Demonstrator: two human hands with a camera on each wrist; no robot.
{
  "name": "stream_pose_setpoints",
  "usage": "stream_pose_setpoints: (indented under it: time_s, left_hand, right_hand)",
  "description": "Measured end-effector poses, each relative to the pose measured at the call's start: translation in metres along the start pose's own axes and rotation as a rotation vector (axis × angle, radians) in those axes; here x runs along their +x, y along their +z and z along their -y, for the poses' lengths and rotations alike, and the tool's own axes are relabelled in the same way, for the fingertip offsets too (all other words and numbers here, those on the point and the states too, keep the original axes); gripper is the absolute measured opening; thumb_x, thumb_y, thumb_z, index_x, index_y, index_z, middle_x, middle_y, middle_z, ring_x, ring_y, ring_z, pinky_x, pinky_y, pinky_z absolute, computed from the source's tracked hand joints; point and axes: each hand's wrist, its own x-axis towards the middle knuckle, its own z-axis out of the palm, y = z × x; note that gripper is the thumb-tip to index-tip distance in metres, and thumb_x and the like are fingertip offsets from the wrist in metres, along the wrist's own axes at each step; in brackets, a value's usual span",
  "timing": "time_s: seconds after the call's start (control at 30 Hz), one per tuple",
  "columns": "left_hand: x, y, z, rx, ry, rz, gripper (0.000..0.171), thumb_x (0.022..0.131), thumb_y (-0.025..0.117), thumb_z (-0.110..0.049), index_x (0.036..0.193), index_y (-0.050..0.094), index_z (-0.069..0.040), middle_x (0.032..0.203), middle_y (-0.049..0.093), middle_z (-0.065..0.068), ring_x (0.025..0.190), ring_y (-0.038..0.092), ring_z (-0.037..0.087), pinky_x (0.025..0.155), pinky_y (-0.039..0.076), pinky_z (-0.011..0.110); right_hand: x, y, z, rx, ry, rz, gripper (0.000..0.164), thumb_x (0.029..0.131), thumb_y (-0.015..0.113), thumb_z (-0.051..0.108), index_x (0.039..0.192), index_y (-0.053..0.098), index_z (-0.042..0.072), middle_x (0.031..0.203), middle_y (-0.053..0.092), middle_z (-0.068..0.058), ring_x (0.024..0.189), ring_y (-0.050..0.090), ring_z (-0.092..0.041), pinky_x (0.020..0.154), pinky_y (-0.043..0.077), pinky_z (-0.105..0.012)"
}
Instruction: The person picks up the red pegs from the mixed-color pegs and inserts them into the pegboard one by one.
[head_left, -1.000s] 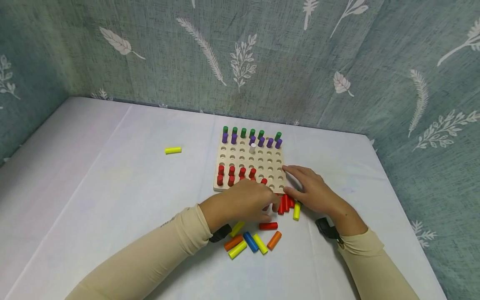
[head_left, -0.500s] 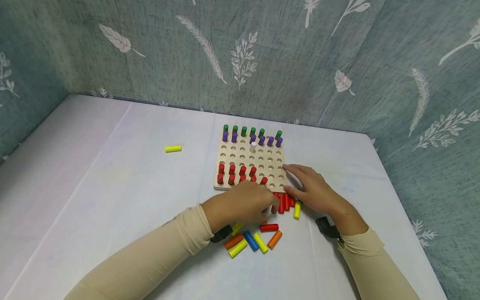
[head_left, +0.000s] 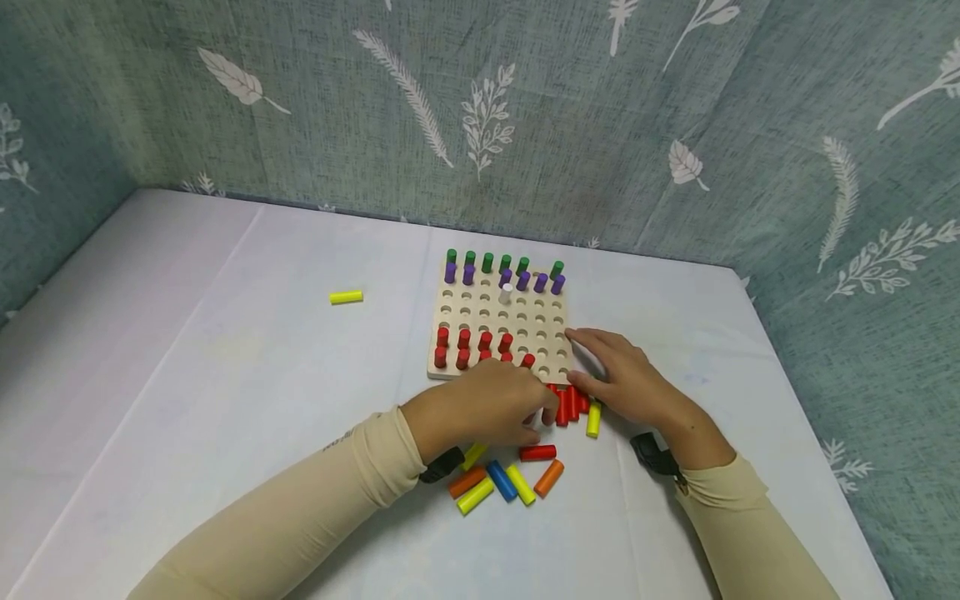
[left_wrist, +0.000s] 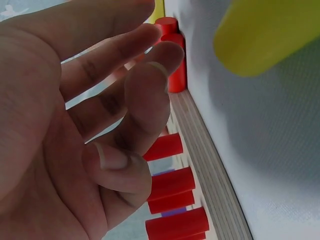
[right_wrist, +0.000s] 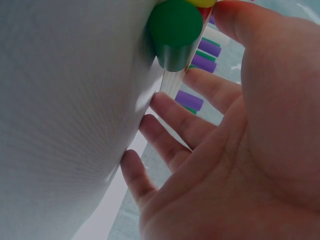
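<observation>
A wooden pegboard [head_left: 475, 322] lies on the white table. Red pegs [head_left: 440, 357] stand in its two front rows, while green pegs [head_left: 488, 262] and purple pegs [head_left: 523, 281] fill much of the back rows. One white peg [head_left: 506, 293] stands before the purple ones. My left hand [head_left: 483, 404] hovers by the board's front edge, fingers loosely bent, with no peg visible in them. Close to its fingertips lie loose red pegs [head_left: 573, 403]. My right hand [head_left: 633, 383] touches the board's right side with thumb and fingers spread. A green peg [right_wrist: 175, 35] shows near it in the right wrist view.
Nearer me lie a blue peg [head_left: 502, 481], orange pegs [head_left: 549, 479], yellow pegs [head_left: 476, 497] and one red peg [head_left: 537, 452]. A lone yellow peg [head_left: 346, 297] lies left of the board. A patterned cloth [head_left: 300, 150] hangs behind the table.
Both hands stay nearly in place. The view has tilted very slightly since the first frame, and the pegs on the board look the same.
</observation>
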Motion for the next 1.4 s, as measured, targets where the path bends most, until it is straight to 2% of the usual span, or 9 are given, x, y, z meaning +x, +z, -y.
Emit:
stream_pose_setpoints:
  time_s: [0.43, 0.8, 1.13, 1.4]
  left_hand:
    - [0.0002, 0.0007, -0.0030, -0.027, -0.003, 0.028, 0.026, 0.088, 0.076, -0.040, 0.108, 0.075, -0.025, 0.071, 0.060, -0.013, 0.066, 0.055, 0.005, 0.060, 0.046, 0.019]
    - [0.0005, 0.0020, -0.0039, -0.043, -0.008, 0.044, 0.024, 0.085, 0.080, -0.036, 0.106, 0.074, -0.028, 0.075, 0.061, -0.015, 0.071, 0.057, 0.005, 0.065, 0.047, 0.020]
    - [-0.0004, 0.0017, -0.0022, -0.017, -0.004, 0.043, 0.023, 0.084, 0.081, -0.028, 0.106, 0.075, -0.025, 0.079, 0.065, -0.013, 0.072, 0.057, 0.005, 0.067, 0.049, 0.020]
    - [0.0006, 0.0017, 0.0003, -0.024, -0.016, 0.039, 0.027, 0.087, 0.078, -0.027, 0.114, 0.071, -0.025, 0.079, 0.063, -0.012, 0.072, 0.057, 0.007, 0.066, 0.048, 0.021]
  right_hand:
    - [-0.0003, 0.0005, -0.0015, -0.004, -0.008, 0.000, 0.066, 0.098, 0.062, 0.039, 0.156, 0.034, 0.025, 0.161, 0.033, -0.012, 0.149, 0.026, -0.039, 0.116, 0.019, -0.068]
    - [0.0001, -0.0009, -0.0011, -0.008, -0.022, -0.007, 0.066, 0.098, 0.062, 0.038, 0.156, 0.035, 0.023, 0.160, 0.034, -0.013, 0.148, 0.027, -0.039, 0.116, 0.019, -0.068]
    - [0.0009, -0.0025, -0.0010, -0.007, -0.003, -0.004, 0.067, 0.097, 0.062, 0.039, 0.156, 0.034, 0.024, 0.160, 0.034, -0.013, 0.149, 0.026, -0.039, 0.117, 0.018, -0.068]
    - [-0.0001, -0.0017, -0.0006, -0.001, -0.012, 0.002, 0.066, 0.097, 0.062, 0.039, 0.156, 0.035, 0.024, 0.160, 0.034, -0.013, 0.149, 0.026, -0.038, 0.117, 0.018, -0.067]
